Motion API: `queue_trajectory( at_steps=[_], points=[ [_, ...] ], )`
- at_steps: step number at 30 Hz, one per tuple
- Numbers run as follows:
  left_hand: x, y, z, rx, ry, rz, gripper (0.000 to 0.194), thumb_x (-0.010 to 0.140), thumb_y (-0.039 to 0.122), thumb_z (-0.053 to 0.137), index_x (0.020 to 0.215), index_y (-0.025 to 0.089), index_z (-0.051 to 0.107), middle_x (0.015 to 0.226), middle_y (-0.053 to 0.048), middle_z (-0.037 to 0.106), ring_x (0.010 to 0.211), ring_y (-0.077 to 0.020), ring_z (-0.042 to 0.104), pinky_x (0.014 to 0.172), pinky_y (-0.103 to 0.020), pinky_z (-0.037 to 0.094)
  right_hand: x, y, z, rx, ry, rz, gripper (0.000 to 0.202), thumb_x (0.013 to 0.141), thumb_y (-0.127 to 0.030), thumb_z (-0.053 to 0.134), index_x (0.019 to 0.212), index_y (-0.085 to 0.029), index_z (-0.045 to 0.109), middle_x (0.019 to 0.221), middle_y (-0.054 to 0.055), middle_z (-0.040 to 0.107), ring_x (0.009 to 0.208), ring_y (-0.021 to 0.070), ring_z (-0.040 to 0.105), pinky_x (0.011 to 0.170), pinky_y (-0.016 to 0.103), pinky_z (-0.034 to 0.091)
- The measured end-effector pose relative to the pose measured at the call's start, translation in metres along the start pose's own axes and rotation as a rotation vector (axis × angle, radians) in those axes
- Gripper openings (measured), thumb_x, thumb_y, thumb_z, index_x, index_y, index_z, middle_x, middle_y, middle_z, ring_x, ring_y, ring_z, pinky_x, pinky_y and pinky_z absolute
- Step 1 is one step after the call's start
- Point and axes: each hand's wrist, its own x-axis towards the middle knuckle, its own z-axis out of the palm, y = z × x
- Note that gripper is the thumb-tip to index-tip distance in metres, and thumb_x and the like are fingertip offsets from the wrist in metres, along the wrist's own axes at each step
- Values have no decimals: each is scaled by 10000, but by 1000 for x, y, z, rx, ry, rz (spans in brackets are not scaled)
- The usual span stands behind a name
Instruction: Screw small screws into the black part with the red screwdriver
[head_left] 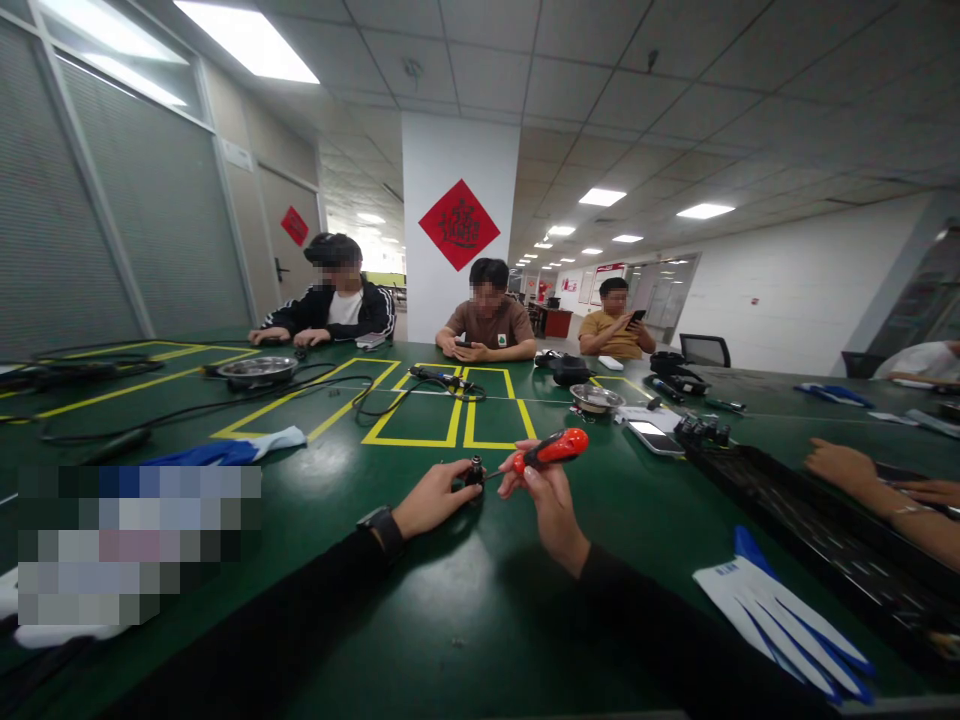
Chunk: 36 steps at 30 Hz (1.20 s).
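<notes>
My left hand (439, 498) has its fingers around a small dark metal part (475, 472), which it holds upright on the green table (450, 620). My right hand (551, 500) grips a red and black screwdriver (556, 449) by the front of its handle. The screwdriver's shaft points left, and its tip is at or very near the dark part; whether they touch is hard to tell. The lower side of the part is partly hidden by my left fingers.
Gloves (780, 620) and a long black tray (810, 530) lie at the right, near another person's hand (844, 470). Metal bowls (259, 371) (597, 398), cables and a phone (655, 438) are farther back. Three people sit across the table.
</notes>
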Motion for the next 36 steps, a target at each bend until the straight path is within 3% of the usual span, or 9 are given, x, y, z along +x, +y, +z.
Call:
queue_trajectory(
  at_steps=[3, 9, 16, 23, 31, 36],
  points=[
    [0, 1, 0, 16, -3, 1, 280, 798, 317, 519, 996, 149, 623, 900, -43, 667, 797, -184, 593, 755, -261, 437, -1, 0, 1, -44, -5, 23, 227, 836, -270, 521, 1046, -190, 491, 885, 43, 629, 602, 130, 601, 578, 293, 508],
    [0, 2, -1, 42, -11, 7, 271, 798, 330, 523, 978, 153, 622, 868, -35, 663, 771, -178, 589, 731, -255, 437, 1, -2, 3, -107, 38, 44, 124, 753, -224, 640, 795, -180, 532, 736, 9, 648, 531, 123, 585, 545, 267, 495],
    [0, 1, -2, 17, -3, 4, 339, 786, 336, 542, 1062, 152, 614, 918, -47, 673, 821, -195, 596, 780, -278, 445, 1, -4, 1, -66, -2, 37, 265, 826, -248, 540, 1083, -202, 493, 890, 34, 639, 639, 131, 609, 624, 293, 514],
    [0, -1, 0, 21, -27, 29, 388, 770, 315, 568, 1121, 150, 583, 986, -56, 660, 856, -190, 595, 816, -280, 440, -1, 1, 2, -117, 19, 35, 232, 819, -266, 556, 1037, -191, 529, 883, 47, 655, 628, 132, 609, 592, 280, 516],
    [0, 1, 0, 20, -23, 1, 286, 795, 346, 527, 972, 144, 628, 882, -44, 663, 783, -180, 589, 757, -270, 446, -1, 1, 3, -112, 70, 21, 237, 821, -293, 550, 1027, -180, 516, 864, 51, 655, 641, 138, 614, 583, 281, 523],
    [0, 1, 0, -5, -20, -6, 287, 792, 353, 528, 966, 148, 630, 862, -37, 662, 778, -181, 585, 754, -272, 447, 0, 2, 3, -67, 72, 36, 214, 792, -298, 589, 947, -206, 473, 728, -17, 603, 508, 117, 589, 505, 264, 518]
  ],
)
